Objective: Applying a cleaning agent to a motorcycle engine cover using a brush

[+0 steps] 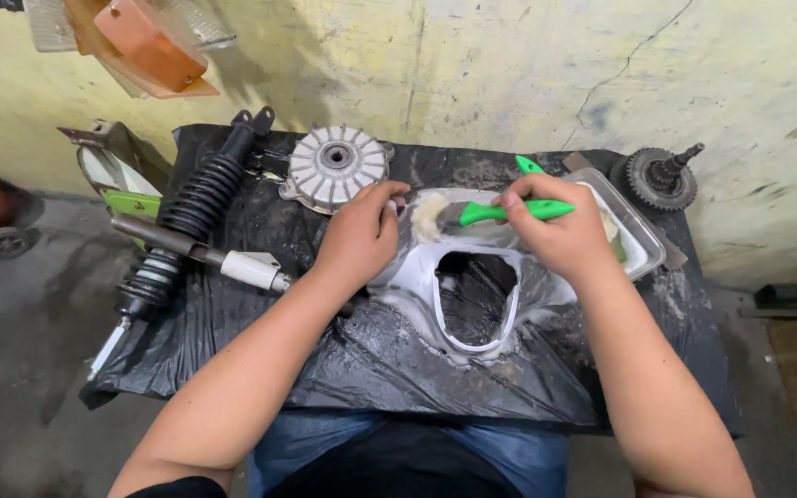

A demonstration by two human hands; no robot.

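Jeans-covered lap nearest, then black plastic sheet (371,360) over the surface. On it, white plastic cover (472,277) with a big cutout: soapy near its far edge, rest looks unscrubbed. Left hand (357,235) grips cover's left rim. Right hand (555,231) closed round green brush (500,212), bristles on cover's top. Beyond cover: metal tray (643,235), finned hub (337,166).

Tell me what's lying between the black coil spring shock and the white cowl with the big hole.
In the head view, between the shock and the white cowl lie a dark metal rod with a white end piece and the left hand, on black plastic sheeting.
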